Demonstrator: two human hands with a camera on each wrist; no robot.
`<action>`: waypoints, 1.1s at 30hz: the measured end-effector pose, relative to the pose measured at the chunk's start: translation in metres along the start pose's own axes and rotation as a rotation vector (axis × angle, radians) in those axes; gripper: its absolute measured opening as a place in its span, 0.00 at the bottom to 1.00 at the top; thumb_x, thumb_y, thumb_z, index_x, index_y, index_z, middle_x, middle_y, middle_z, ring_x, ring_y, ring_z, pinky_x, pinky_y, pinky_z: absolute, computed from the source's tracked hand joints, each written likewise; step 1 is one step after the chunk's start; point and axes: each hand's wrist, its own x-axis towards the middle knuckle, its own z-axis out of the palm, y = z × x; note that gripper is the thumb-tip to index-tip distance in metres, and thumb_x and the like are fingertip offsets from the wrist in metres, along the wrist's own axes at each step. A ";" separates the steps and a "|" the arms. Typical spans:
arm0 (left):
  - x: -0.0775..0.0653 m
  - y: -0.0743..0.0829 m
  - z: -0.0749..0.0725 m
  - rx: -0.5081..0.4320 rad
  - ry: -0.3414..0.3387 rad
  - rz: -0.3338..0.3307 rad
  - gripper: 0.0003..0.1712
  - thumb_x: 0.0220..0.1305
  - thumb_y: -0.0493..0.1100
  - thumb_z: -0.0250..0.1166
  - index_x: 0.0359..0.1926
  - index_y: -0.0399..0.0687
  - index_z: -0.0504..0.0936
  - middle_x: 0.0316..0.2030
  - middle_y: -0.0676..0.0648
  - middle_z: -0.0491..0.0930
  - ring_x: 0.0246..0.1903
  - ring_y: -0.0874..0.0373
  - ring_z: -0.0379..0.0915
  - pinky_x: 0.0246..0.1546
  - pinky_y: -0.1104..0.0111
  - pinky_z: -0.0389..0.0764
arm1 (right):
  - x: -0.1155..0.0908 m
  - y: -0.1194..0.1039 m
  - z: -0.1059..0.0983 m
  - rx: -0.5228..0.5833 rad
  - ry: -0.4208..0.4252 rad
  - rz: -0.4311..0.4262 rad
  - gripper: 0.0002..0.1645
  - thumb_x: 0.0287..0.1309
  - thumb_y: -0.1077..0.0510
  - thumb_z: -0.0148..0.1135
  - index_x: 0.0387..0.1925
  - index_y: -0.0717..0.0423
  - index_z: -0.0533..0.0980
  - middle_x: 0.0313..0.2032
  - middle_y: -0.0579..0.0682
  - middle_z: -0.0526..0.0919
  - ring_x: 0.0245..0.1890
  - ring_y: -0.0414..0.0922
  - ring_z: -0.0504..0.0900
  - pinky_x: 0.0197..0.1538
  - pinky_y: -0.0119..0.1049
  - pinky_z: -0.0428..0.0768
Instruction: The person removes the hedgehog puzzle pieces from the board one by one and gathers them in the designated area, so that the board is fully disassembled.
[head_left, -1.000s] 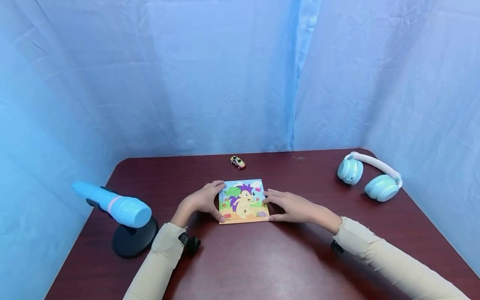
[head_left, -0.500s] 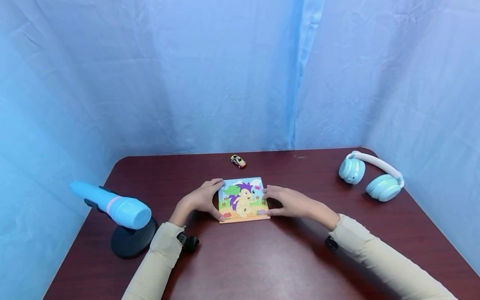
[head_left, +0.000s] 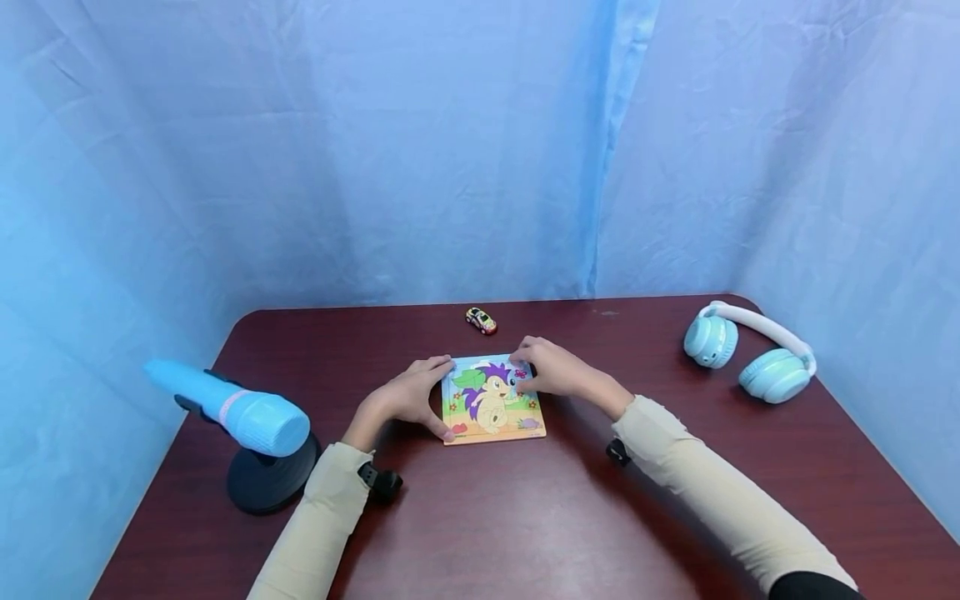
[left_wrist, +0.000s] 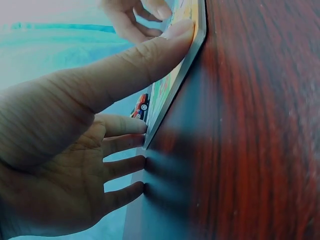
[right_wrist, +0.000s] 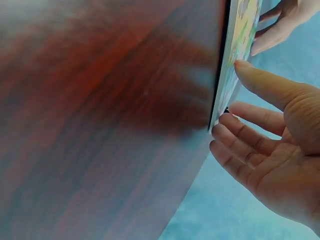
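A square picture puzzle (head_left: 491, 407) with a purple-haired hedgehog lies flat on the table. My left hand (head_left: 407, 398) spans its left side: in the left wrist view the thumb (left_wrist: 176, 33) presses the near corner and the straight fingers reach the far edge. At the upper right of the picture is my right hand (head_left: 557, 368). In the right wrist view its thumb (right_wrist: 246, 68) touches the puzzle's face near the butterfly, while the fingers, slightly bent, extend by the far right corner. A small toy car (head_left: 481, 321) stands behind the puzzle.
On the left a blue microphone-shaped object (head_left: 262, 421) sits on a round black stand (head_left: 273, 479). Pale blue headphones (head_left: 776, 375) lie at the right. The dark red-brown table (head_left: 480, 525) ends at blue curtains (head_left: 450, 150) behind and at both sides.
My right hand has moved from the puzzle's right edge up and left, over its upper right corner. My left hand stays at the left side, and the puzzle lies in about the same place.
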 end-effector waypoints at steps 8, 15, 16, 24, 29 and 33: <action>-0.002 0.002 0.000 0.003 0.005 -0.003 0.68 0.48 0.59 0.82 0.80 0.42 0.53 0.80 0.42 0.50 0.78 0.42 0.47 0.74 0.47 0.62 | 0.012 0.004 -0.005 0.060 -0.009 -0.014 0.29 0.53 0.53 0.79 0.55 0.61 0.84 0.48 0.54 0.83 0.49 0.48 0.82 0.54 0.44 0.82; -0.002 0.001 0.001 0.009 0.003 -0.005 0.68 0.48 0.59 0.82 0.81 0.42 0.53 0.80 0.42 0.50 0.78 0.42 0.47 0.74 0.47 0.61 | 0.016 0.004 -0.007 0.101 -0.035 0.031 0.27 0.52 0.54 0.80 0.53 0.59 0.84 0.47 0.54 0.82 0.47 0.47 0.79 0.53 0.43 0.81; -0.002 0.001 0.001 0.008 0.002 -0.006 0.68 0.48 0.59 0.82 0.81 0.42 0.53 0.80 0.42 0.50 0.78 0.42 0.47 0.74 0.47 0.61 | 0.016 0.004 -0.007 0.103 -0.040 0.036 0.27 0.51 0.55 0.80 0.52 0.59 0.84 0.47 0.54 0.81 0.47 0.47 0.79 0.53 0.43 0.81; -0.002 0.002 0.002 0.000 0.003 -0.001 0.68 0.48 0.59 0.82 0.81 0.43 0.53 0.81 0.42 0.50 0.78 0.42 0.47 0.74 0.47 0.61 | 0.020 0.003 -0.009 0.134 -0.076 0.088 0.25 0.50 0.55 0.81 0.49 0.57 0.83 0.44 0.54 0.80 0.45 0.48 0.76 0.50 0.42 0.79; -0.003 0.003 0.003 -0.005 0.000 -0.005 0.68 0.48 0.58 0.82 0.81 0.43 0.52 0.80 0.42 0.50 0.78 0.42 0.47 0.74 0.47 0.61 | 0.021 0.003 -0.010 0.152 -0.090 0.097 0.25 0.49 0.55 0.82 0.48 0.56 0.82 0.44 0.54 0.79 0.44 0.48 0.75 0.48 0.41 0.78; -0.003 0.005 0.003 -0.005 -0.002 -0.013 0.68 0.48 0.58 0.82 0.81 0.44 0.52 0.81 0.43 0.50 0.78 0.43 0.47 0.74 0.47 0.61 | 0.022 0.003 -0.010 0.169 -0.099 0.105 0.25 0.49 0.56 0.82 0.48 0.54 0.82 0.45 0.54 0.79 0.45 0.48 0.75 0.48 0.41 0.78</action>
